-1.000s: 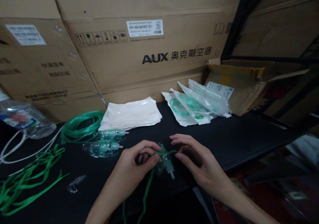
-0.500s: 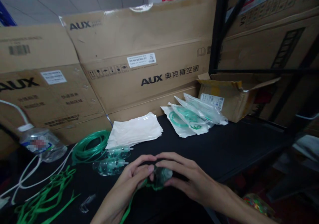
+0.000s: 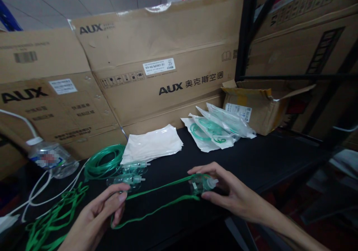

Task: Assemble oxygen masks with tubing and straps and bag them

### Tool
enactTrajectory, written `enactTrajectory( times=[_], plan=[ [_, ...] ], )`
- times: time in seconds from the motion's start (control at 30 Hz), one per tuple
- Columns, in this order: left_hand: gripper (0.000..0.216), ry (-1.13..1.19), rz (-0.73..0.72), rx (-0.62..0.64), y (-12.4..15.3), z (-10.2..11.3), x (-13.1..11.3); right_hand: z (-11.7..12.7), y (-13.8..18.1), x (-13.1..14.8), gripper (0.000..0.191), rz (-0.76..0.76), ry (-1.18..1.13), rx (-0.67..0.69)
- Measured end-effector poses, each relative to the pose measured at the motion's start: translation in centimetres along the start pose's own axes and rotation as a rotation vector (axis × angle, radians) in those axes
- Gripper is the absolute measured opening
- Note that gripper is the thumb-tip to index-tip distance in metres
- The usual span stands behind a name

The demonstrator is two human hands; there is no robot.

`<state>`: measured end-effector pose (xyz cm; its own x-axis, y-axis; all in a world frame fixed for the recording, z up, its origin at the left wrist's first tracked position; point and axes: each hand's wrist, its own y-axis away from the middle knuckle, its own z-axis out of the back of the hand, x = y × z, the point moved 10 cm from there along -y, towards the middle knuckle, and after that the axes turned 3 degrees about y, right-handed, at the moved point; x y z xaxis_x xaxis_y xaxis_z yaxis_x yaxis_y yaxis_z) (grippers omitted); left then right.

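A: In the head view, what do our hands have?

B: Our right hand (image 3: 228, 187), near five o'clock, holds the small clear plastic mask with a pale-green, white-tipped nozzle (image 3: 200, 186) between thumb and fingers. Our left hand (image 3: 104, 208), between seven and eight, is narrow, finger and thumb pinching the flat green cloth-like strap (image 3: 165, 186).

A: How does the strap lie?

B: We see two strands between our hands: the upper runs fairly straight, the lower sags. Both reach the mask, but we cannot tell whether the ends are fastened.

A: So what could go wrong?

B: If we pull hard while an end is loose, it could slip free. Too tight a squeeze might crumple the mask's thin-looking wall.

A: And around our left hand?

B: At about one o'clock from it, two clear, green-tinted plastic masks (image 3: 128, 180) sit just beyond the fingertips on the black desk (image 3: 265, 158); a careless sweep could knock them. The tangled heap of flat green straps (image 3: 74, 199) lies near eight o'clock in the view, and the slack strand might snag there if we swung it left.
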<state>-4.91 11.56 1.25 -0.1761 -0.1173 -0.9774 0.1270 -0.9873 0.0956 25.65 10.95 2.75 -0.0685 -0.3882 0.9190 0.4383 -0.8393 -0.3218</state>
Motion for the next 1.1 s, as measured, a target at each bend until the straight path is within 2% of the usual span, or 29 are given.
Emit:
enactTrajectory(
  times=[0.1,0.2,0.27,0.37,0.47,0.57,0.67,0.77,0.87,1.1],
  plan=[
    [0.06,-0.246,-0.051,-0.004,-0.2,0.8,0.6,-0.2,-0.1,0.0,0.034,0.006,0.027,-0.022],
    [0.052,-0.482,-0.183,-0.094,0.5,0.4,-0.8,-0.2,-0.6,-0.1,0.036,0.031,0.202,-0.077],
    [0.043,-0.544,-0.314,-0.062,1.4,-1.9,-2.3,-0.4,-0.9,-0.5,0.037,0.032,0.24,-0.093],
    [0.031,-0.54,-0.443,0.113,2.5,-7.3,-3.5,-1.3,-1.2,-1.5,0.035,-0.002,0.125,-0.08],
    [0.029,-0.522,-0.456,0.241,2.6,-11.8,-3.5,-2.3,-1.2,-2.5,0.034,-0.036,0.021,-0.056],
    [0.037,-0.463,-0.465,0.316,2.4,-14.2,-3.6,-2.7,-1.0,-3.2,0.042,-0.072,-0.055,-0.063],
    [0.038,-0.38,-0.453,0.29,2.0,-14.2,-3.8,-1.3,-0.5,-2.7,0.05,-0.033,-0.045,-0.207],
    [0.034,-0.359,-0.429,0.196,1.6,-13.2,-3.7,-0.3,0.3,-0.5,0.033,0.118,0.251,-0.325],
    [0.033,-0.358,-0.439,0.163,1.6,-12.9,-3.6,-1.4,0.5,0.7,0.021,0.213,0.47,-0.294],
    [0.028,-0.395,-0.491,0.163,2.3,-12.8,-3.8,-2.6,0.5,0.9,0.013,0.224,0.566,-0.194]
  ],
)
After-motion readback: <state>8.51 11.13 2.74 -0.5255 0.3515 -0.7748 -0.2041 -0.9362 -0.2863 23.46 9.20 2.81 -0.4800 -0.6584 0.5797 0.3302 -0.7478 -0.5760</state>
